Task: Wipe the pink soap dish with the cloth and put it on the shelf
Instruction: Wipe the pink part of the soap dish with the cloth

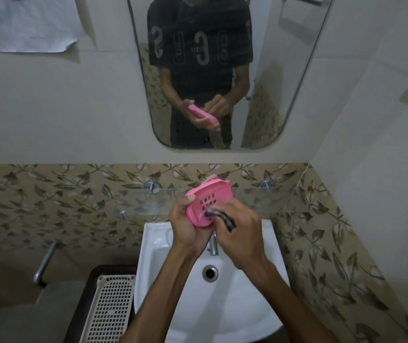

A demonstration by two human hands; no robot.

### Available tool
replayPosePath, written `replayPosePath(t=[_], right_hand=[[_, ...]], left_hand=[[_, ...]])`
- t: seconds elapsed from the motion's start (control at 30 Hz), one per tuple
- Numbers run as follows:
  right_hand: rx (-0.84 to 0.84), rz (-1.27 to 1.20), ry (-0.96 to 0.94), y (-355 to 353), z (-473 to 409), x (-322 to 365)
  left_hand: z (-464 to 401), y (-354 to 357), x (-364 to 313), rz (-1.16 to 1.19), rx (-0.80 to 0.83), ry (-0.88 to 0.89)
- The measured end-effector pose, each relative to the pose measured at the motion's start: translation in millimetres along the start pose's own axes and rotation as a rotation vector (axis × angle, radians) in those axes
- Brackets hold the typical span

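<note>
The left hand [190, 227] grips the pink soap dish [206, 203], thumb curled over its near left rim and fingertips showing past the far rim, so the dish is tilted with its hollow side toward the camera. The dish holds no soap; a cluster of small drain holes shows in its floor. The right hand [239, 231] pinches a dark, striped cloth [224, 217], bunched between its curled fingers, and presses it against the lower right part of the dish's inside, just beside the holes.

Both hands hold the dish in the air above the back edge of the white sink [260, 315], over the chrome tap [213, 245], and level with the front edge of the glass shelf [267, 196]. The shelf is fixed to the leaf-patterned tiles by round metal mounts, and the dish is not resting on it. The sink bowl shows only its metal drain [210, 273] in the middle.

Left of the sink's near edge, a white perforated plastic tray [112, 310] lies on a dark surface. A metal rail [45, 262] juts from the wall on the left. Above the shelf, the mirror [269, 78] reflects the person holding the dish and cloth. A white sheet [24, 23] hangs on the wall at the upper left corner.
</note>
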State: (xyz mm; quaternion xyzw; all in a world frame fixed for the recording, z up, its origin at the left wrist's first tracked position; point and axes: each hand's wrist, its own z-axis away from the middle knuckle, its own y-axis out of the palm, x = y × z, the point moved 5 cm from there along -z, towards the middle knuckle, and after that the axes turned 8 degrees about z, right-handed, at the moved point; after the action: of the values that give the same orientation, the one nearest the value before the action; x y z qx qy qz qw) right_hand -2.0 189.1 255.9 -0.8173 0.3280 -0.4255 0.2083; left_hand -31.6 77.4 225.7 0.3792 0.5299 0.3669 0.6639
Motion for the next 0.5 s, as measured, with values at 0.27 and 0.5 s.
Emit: replayPosePath(t=[0.27, 0.5], right_hand=[[-0.018, 0.042, 0.014, -8.3, -5.4, -11.6], [-0.013, 0.009, 0.006, -4.7, 0.4, -4.0]], left_hand=[[4.3, -0.5, -0.6, -0.003, 0.019, -0.027], [5.0, -6.2, 2.0, 0.007, 0.036, -0.042]])
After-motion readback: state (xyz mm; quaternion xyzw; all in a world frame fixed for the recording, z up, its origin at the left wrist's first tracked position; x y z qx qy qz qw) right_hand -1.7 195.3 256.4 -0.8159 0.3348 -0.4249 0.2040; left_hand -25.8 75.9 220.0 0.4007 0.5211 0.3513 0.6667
